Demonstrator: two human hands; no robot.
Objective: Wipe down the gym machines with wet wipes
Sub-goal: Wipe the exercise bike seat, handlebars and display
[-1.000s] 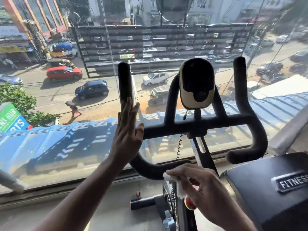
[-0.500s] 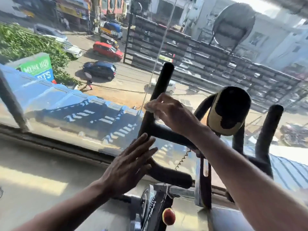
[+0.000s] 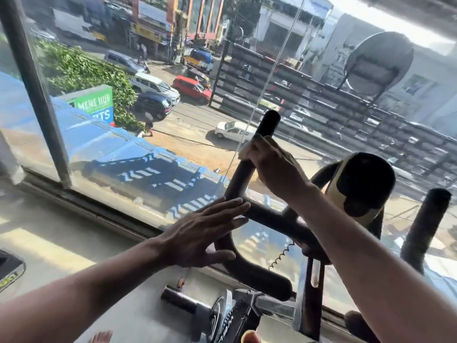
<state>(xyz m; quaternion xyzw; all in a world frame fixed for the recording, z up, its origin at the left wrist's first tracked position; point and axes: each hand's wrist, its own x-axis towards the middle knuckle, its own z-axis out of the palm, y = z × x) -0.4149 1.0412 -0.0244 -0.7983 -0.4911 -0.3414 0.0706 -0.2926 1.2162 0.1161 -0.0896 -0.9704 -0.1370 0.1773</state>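
The right hand (image 3: pixel 274 169) is closed around the left upright grip of the exercise bike's black handlebar (image 3: pixel 267 216), with a pale wipe (image 3: pixel 244 152) showing at its fingers. The left hand (image 3: pixel 200 236) lies flat and spread against the bar's bend, before a window (image 3: pixel 123 134) over a street.

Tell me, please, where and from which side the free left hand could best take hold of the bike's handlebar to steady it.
Grip the handlebar on its bare cross tube just right of the left hand, coming from the near side. That round stretch lies almost level; the right hand with the wipe covers the upright horn.
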